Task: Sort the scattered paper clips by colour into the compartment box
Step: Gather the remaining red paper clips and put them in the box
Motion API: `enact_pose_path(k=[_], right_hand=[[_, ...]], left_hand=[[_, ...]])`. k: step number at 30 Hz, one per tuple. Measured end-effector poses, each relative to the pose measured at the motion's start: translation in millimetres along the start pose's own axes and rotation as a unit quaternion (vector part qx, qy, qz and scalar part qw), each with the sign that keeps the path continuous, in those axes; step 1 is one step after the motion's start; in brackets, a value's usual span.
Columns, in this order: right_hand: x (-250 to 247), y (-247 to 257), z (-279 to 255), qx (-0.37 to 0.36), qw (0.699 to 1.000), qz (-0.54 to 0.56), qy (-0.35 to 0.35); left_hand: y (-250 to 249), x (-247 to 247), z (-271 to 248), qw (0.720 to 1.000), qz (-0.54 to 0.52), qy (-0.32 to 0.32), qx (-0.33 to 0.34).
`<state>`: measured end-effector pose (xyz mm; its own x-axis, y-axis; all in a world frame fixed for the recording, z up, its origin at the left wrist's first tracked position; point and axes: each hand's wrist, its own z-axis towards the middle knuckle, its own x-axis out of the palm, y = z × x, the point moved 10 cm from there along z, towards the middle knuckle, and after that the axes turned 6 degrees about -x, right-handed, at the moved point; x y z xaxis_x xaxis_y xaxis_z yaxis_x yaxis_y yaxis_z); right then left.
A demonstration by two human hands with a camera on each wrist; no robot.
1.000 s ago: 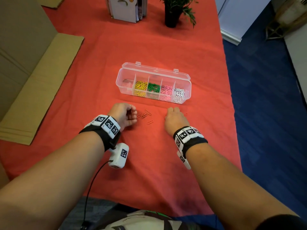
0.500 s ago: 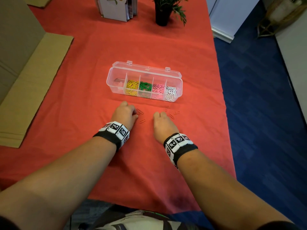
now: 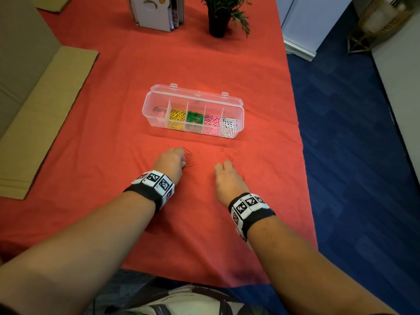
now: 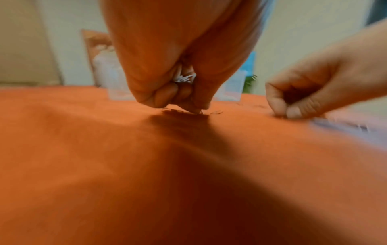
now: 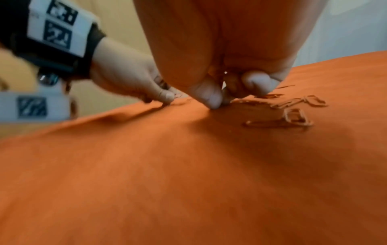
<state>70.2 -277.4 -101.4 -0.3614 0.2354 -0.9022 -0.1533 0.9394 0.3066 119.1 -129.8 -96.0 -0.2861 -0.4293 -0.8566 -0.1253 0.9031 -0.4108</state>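
Note:
The clear compartment box (image 3: 239,105) stands open on the red cloth, holding a few red, then yellow, green, pink and white clips from left to right. Loose red paper clips (image 3: 187,151) lie in front of it, hard to see against the cloth. My left hand (image 3: 183,161) is curled palm down over some of them; in the left wrist view its fingertips (image 4: 196,108) pinch at a clip while clips (image 4: 185,79) glint in the fist. My right hand (image 3: 223,165) pinches at the cloth (image 5: 220,102), just short of more red clips (image 5: 293,120).
Flat cardboard (image 3: 45,110) covers the table's left side. A potted plant (image 3: 218,21) and a stand of booklets (image 3: 156,12) sit at the far end. The table's right edge (image 3: 304,169) drops to blue carpet.
My left hand, which showed red clips in its fingers, has turned palm down onto the clips on the cloth. The right hand has drawn slightly back toward me. The head view has shifted.

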Motion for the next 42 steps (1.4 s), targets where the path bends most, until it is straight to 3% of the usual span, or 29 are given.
enact_pose_path(k=[5, 6, 7, 9, 11, 13, 16, 18, 19, 21, 23, 24, 25, 27, 30, 34, 35, 36, 37, 38, 40, 42], right_hand=[[-13.1, -26.4, 8.4, 0.041, 0.988, 0.146, -0.037], [-21.5, -36.0, 11.1, 0.057, 0.986, 0.147, -0.060], [-31.1, -45.8, 13.1, 0.072, 0.984, 0.138, -0.087], [-46.2, -61.6, 16.4, 0.099, 0.983, 0.099, -0.123], [-49.3, -67.7, 20.8, 0.114, 0.986, 0.048, -0.111], [-45.4, -65.0, 25.8, 0.118, 0.989, 0.023, -0.084], [-37.2, -51.3, 31.9, 0.095, 0.993, 0.018, -0.066], [-30.9, -41.9, 33.2, 0.077, 0.996, 0.007, -0.053], [-28.2, -38.3, 33.0, 0.069, 0.997, -0.001, -0.046], [-24.2, -33.5, 32.4, 0.061, 0.998, -0.011, -0.030], [-24.4, -31.4, 31.9, 0.055, 0.998, 0.014, -0.023], [-25.5, -32.5, 31.6, 0.056, 0.997, 0.050, -0.024], [-27.4, -35.4, 30.6, 0.064, 0.992, 0.102, -0.032], [-26.8, -43.8, 27.2, 0.095, 0.965, 0.237, -0.050], [-14.2, -51.1, 16.6, 0.154, 0.875, 0.455, -0.060], [2.3, -48.3, -3.7, 0.232, 0.644, 0.727, -0.053], [3.9, -46.3, -6.2, 0.240, 0.616, 0.749, -0.046], [6.2, -45.8, -7.1, 0.244, 0.614, 0.750, -0.039], [7.5, -45.9, -6.7, 0.245, 0.638, 0.729, -0.034], [7.1, -47.2, -4.9, 0.239, 0.692, 0.681, -0.028], [-0.9, -45.0, 1.0, 0.197, 0.843, 0.501, -0.007], [-9.6, -33.9, 5.4, 0.126, 0.950, 0.286, 0.008]], left_hand=[[17.1, -1.9, -5.0, 0.975, -0.202, 0.035, -0.085], [19.7, 1.9, -6.9, 0.952, -0.277, 0.062, -0.116], [21.3, 7.0, -10.3, 0.910, -0.374, 0.091, -0.155], [19.9, 18.2, -18.9, 0.801, -0.534, 0.151, -0.224], [8.5, 17.9, -30.1, 0.716, -0.623, 0.209, -0.235], [1.3, 9.8, -34.0, 0.669, -0.674, 0.231, -0.212], [4.2, 4.1, -32.2, 0.649, -0.700, 0.213, -0.207], [12.0, 4.1, -27.4, 0.659, -0.698, 0.172, -0.221], [19.2, 5.7, -22.8, 0.683, -0.678, 0.145, -0.230], [35.0, 5.2, -13.8, 0.773, -0.582, 0.090, -0.234], [48.6, -3.4, -5.5, 0.895, -0.392, 0.030, -0.211], [50.2, -10.6, -3.5, 0.941, -0.282, -0.001, -0.189], [47.5, -17.1, -4.0, 0.967, -0.190, -0.026, -0.166], [38.3, -21.3, -5.1, 0.988, -0.081, -0.049, -0.124], [22.8, -14.7, -3.3, 0.995, -0.036, -0.046, -0.077], [5.4, -8.1, -4.7, 0.998, -0.026, -0.045, -0.034], [1.7, -8.7, -5.4, 0.998, -0.025, -0.049, -0.025], [-0.2, -8.5, -5.5, 0.998, -0.024, -0.047, -0.023], [-0.6, -6.9, -5.0, 0.999, -0.023, -0.039, -0.024], [0.0, -3.9, -4.2, 0.999, -0.018, -0.024, -0.028], [0.9, 1.0, -3.5, 0.999, 0.004, 0.000, -0.033], [0.0, 4.0, -4.5, 0.999, 0.028, 0.014, -0.033]])
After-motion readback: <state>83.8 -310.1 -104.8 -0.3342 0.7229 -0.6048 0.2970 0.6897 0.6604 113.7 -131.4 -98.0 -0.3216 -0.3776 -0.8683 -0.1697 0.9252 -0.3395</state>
